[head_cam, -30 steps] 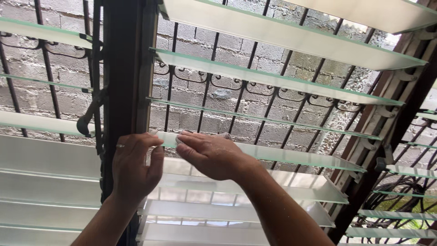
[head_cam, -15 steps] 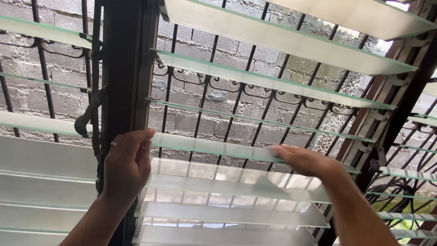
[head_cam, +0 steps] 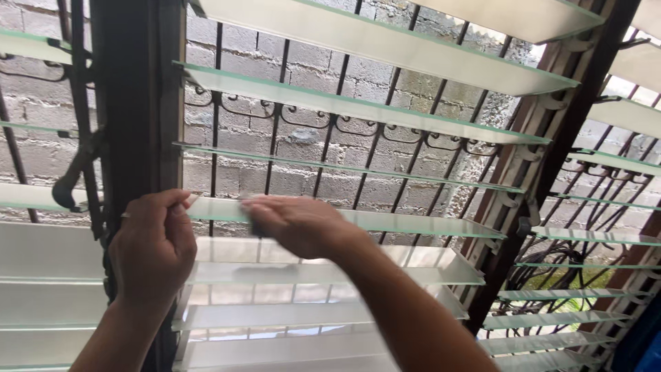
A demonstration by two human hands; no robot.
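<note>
- Dark wooden post (head_cam: 134, 103) far left, louvre lever (head_cam: 72, 179) hanging just beside it; neither is being touched.
- left hand (head_cam: 153, 248): fingers curled, thumb and fingertips closed on the left end of the glass slat (head_cam: 413, 222), right beside the post. Good brace point; grip should be firm but light, glass edge is thin.
- right hand (head_cam: 296, 224): lies flat on top of the same slat near its left end, fingers pressed together, slightly blurred. Something dark shows under the fingertips; can't tell if it's a cloth.
- Slat sits mid-stack, roughly level, running right to the metal clip (head_cam: 513, 200) on the right frame (head_cam: 551, 138).
- Judgement: wipe works best with even downward pressure and long strokes along the slat, left hand countering any tilt.
- Risk: pushing too hard mid-span flexes the glass or pops it from the clips.
- Iron grille (head_cam: 323, 138) and block wall (head_cam: 413, 89) behind; knuckles need to clear the slat above.
</note>
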